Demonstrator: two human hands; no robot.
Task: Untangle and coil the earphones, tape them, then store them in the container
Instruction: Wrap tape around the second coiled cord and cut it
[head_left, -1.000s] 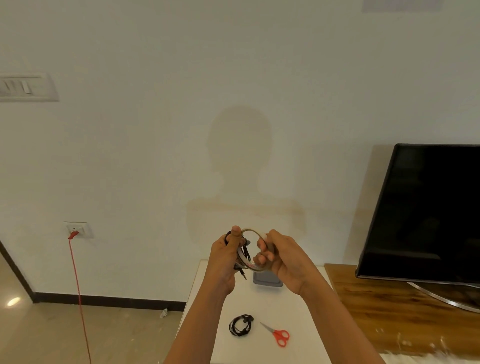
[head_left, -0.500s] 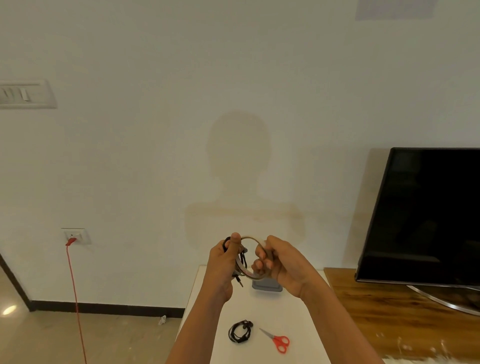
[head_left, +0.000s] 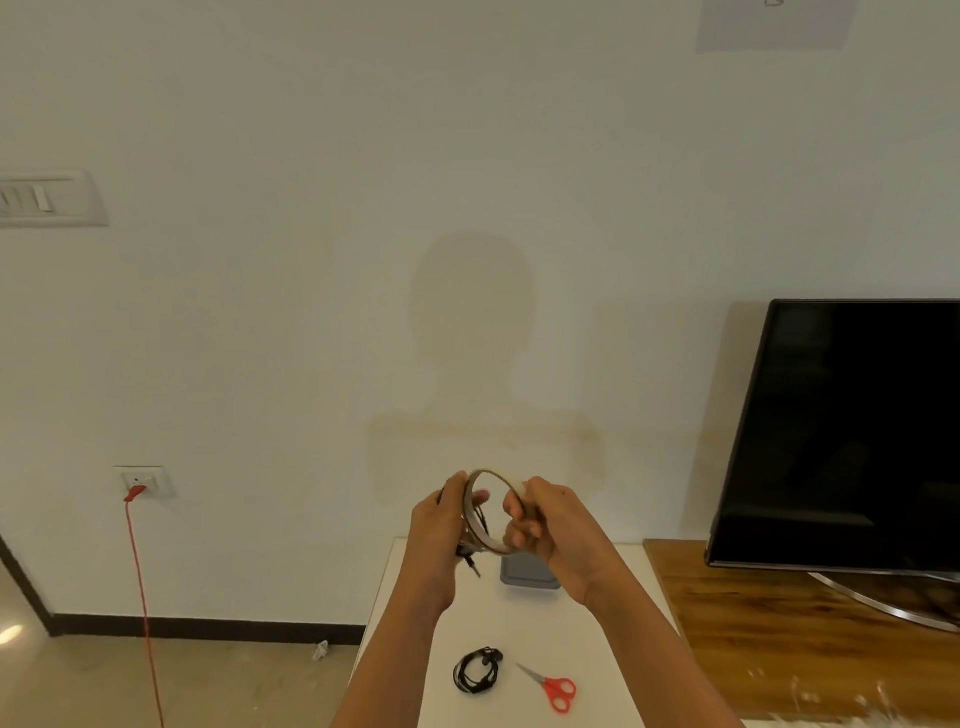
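Both hands are raised above the white table (head_left: 519, 623). My left hand (head_left: 439, 525) grips a coil of black earphones (head_left: 470, 556), whose plug hangs below the fist, and its thumb rests on the rim of a thin tape roll (head_left: 480, 512). My right hand (head_left: 540, 525) pinches the other side of the tape roll. A second coiled black earphone set (head_left: 477, 670) lies on the table near me. The grey container (head_left: 530, 571) sits at the table's far side, partly hidden behind my hands.
Red-handled scissors (head_left: 553, 686) lie right of the coiled earphones on the table. A black TV (head_left: 857, 431) stands on a wooden cabinet (head_left: 779, 639) to the right. A red cable (head_left: 140, 597) hangs from a wall socket at left.
My hands have spread slightly apart, and the tape roll has turned so more of its open ring faces me. The camera tilted a little upward.
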